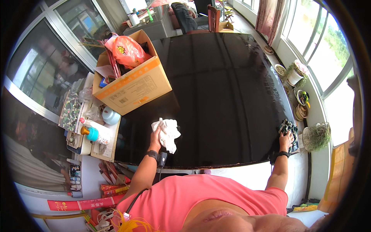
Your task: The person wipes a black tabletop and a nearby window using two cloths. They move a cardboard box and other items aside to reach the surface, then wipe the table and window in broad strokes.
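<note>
A white cloth [169,132] is bunched in my left hand [156,138], just above or against the near left part of a glossy black table [220,95]; whether it touches the top I cannot tell. At the table's right edge, near the front corner, my right hand [286,140] presses on a dark checked cloth [287,127]. Both wrists wear dark bands, and a small black device [163,159] with a cable sits beside the left one. Reflections of window frames run across the tabletop.
A cardboard box [136,90] holding a red plastic bag [127,51] stands on the table's left side. Beside it are a light blue jar [111,115] and a turquoise-and-white bottle [97,135]. Potted plants [316,137] line the window side. Chairs [188,20] stand beyond the far edge.
</note>
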A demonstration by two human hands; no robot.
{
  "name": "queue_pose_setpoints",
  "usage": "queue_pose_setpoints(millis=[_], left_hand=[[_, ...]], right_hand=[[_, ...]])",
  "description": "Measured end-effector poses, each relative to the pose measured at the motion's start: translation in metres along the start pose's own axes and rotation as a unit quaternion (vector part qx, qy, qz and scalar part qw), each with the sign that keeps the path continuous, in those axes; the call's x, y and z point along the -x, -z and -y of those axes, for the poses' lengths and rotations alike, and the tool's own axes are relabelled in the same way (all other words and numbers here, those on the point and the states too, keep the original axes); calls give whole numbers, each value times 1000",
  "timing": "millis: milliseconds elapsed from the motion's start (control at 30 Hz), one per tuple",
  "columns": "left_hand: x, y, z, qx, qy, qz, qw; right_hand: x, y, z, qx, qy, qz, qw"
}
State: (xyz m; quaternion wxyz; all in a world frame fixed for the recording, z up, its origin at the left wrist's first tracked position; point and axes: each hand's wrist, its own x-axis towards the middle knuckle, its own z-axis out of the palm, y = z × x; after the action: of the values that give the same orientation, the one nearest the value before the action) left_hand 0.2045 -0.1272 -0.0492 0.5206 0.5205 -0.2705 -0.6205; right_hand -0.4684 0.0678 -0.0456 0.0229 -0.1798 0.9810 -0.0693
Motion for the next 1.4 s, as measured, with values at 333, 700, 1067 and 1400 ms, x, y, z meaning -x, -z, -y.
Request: queue_pose_setpoints(millis=[333, 700, 1067, 1400], left_hand=[[-11, 16, 13, -98, -11, 57, 994], [-10, 10, 12, -106, -31, 43, 993], [-4, 6, 4, -74, -18, 67, 995], [-11, 12, 9, -80, -19, 72, 994]], right_hand=[[-5, -26, 178, 3, 88, 13, 996], [248, -60, 443, -84, 556, 79, 823], [294, -60, 407, -140, 735, 87, 657], [32, -37, 133, -39, 301, -68, 950]])
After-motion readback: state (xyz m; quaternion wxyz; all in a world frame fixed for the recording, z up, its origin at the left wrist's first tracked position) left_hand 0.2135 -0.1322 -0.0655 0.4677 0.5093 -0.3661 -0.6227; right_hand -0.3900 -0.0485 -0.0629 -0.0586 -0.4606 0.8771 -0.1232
